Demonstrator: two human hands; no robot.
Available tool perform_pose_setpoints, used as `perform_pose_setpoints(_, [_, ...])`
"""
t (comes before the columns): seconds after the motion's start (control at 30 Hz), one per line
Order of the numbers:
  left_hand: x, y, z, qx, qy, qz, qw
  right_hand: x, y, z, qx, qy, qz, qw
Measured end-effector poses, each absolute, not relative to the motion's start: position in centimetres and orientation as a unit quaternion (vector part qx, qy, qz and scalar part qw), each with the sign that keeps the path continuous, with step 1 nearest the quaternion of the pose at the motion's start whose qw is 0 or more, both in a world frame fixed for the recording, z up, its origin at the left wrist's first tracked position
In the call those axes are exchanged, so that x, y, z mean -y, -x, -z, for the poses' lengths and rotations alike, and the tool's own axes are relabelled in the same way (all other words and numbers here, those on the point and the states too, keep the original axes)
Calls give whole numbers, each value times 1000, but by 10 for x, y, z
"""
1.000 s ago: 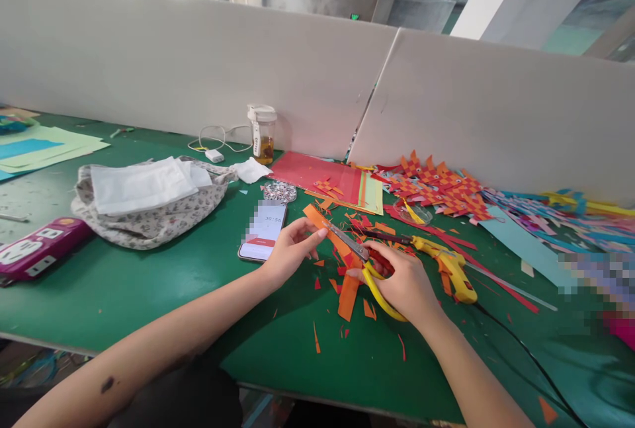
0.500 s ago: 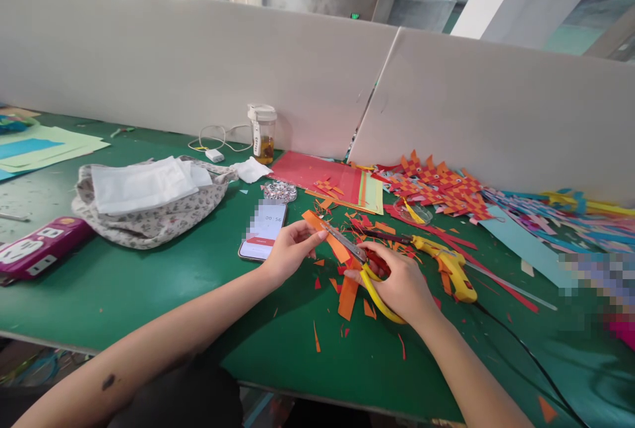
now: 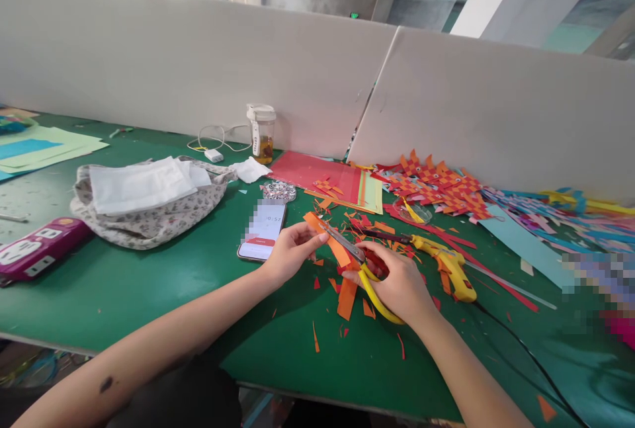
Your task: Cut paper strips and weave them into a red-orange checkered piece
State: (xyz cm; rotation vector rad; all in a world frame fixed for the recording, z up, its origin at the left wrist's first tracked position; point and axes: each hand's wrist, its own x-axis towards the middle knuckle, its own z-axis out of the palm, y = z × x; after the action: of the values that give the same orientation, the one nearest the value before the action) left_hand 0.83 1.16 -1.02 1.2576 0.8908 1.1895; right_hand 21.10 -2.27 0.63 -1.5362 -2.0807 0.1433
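Note:
Between its thumb and fingers, my left hand point(image 3: 296, 247) pinches an orange paper strip point(image 3: 338, 251) near its far end. My right hand point(image 3: 397, 279) is wrapped round the yellow handles of a pair of scissors point(image 3: 373, 294). The metal blades lie along the strip and point toward my left fingers; I cannot tell how far apart they are. Under the hands, a wider orange paper piece point(image 3: 347, 299) rests on the green table among orange and red scraps point(image 3: 333, 284).
A yellow glue gun point(image 3: 449, 269) with a black cord lies to the right. Behind it are woven red-and-orange paper fish point(image 3: 436, 183). A phone point(image 3: 262, 229), a floral cloth bag point(image 3: 149, 226), a lidded cup point(image 3: 262, 137) and a purple box point(image 3: 44, 249) stand leftward.
The hands, scissors and strip stay almost in place, with only slight shifts. The phone's timer has advanced by one second.

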Motion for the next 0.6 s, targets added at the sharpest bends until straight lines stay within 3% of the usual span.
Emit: perform_pose_setpoints(0.6, [-8, -10, 7, -354, -532, -492, 591, 25, -211, -6, 771, 568, -74, 277])
